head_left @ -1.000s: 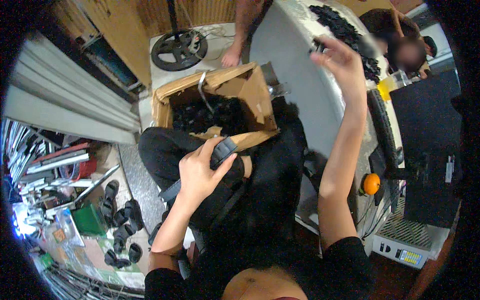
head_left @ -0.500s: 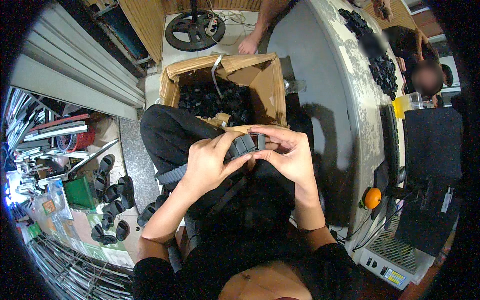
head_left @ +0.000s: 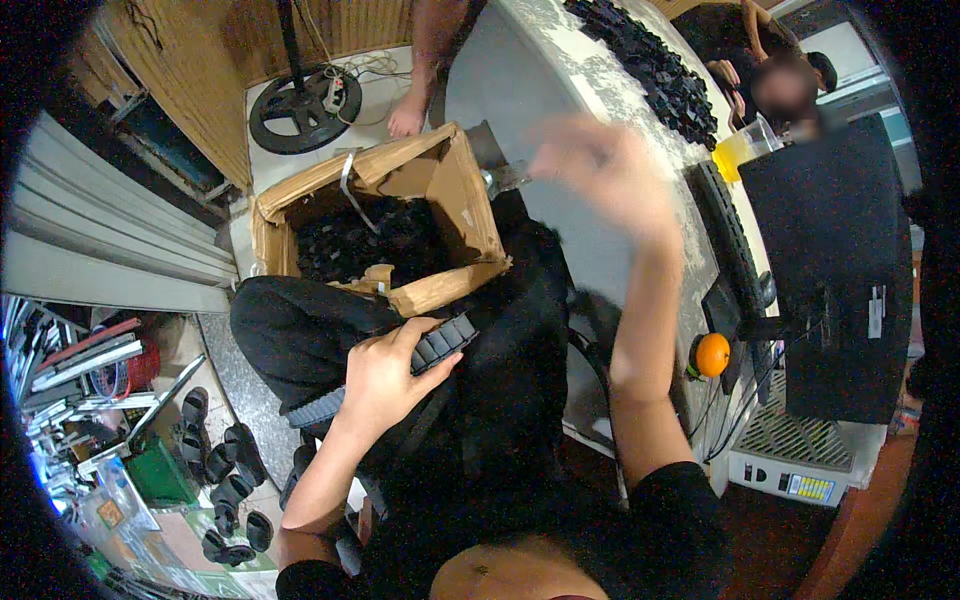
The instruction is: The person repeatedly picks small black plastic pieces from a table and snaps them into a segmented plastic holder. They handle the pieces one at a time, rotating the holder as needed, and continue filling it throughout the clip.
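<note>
My left hand [head_left: 382, 375] is closed around a dark grey plastic link chain [head_left: 445, 342]. The segmented strip passes under the palm and trails down to the left across my leg; its front end sticks out beyond my fingers. My right hand [head_left: 605, 175] is raised over the grey side of the table, holding no part of the chain. Motion smears its fingers, so whether anything is in them cannot be told. Beyond my knees stands an opened cardboard box [head_left: 450, 290] holding many small black plastic pieces [head_left: 370, 245].
A heap of black pieces [head_left: 665, 90] lies on the worn white table [head_left: 560, 50], with another person seated behind it. A keyboard [head_left: 730, 230], monitor [head_left: 825, 270] and orange fruit [head_left: 712, 354] are at right. Sandals [head_left: 235, 490] lie on the floor at left.
My right hand has left the chain and swung up and right toward the table. The left hand keeps hold of the chain. The view has turned to the right.
</note>
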A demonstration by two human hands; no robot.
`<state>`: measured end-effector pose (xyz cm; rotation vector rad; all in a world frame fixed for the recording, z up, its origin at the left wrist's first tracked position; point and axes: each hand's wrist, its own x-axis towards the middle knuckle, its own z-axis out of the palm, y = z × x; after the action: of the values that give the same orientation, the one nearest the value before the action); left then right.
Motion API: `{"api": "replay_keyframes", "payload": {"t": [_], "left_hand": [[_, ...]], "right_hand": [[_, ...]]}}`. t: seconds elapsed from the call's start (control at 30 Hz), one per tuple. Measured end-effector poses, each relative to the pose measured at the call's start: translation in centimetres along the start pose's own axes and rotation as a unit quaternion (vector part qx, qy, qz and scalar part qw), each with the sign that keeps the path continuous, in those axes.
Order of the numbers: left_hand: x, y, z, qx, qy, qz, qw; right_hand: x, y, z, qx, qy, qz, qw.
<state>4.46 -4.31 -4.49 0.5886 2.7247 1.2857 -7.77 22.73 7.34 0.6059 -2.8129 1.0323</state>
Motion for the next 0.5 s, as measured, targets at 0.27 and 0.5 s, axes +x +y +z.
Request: {"api": "replay_keyframes", "payload": {"t": [0.27, 0.5], "left_hand": [[-0.4, -0.3, -1.7, 0.033, 0.031, -0.034, 0.998], [-0.3, 0.0, -2.0, 0.014, 0.07, 0.007, 0.997]], "right_hand": [[9.7, 18.2, -13.4, -0.365, 0.169, 0.192, 0.895], [10.5, 20.6, -10.0, -0.531, 0.179, 0.25, 0.79]]}}
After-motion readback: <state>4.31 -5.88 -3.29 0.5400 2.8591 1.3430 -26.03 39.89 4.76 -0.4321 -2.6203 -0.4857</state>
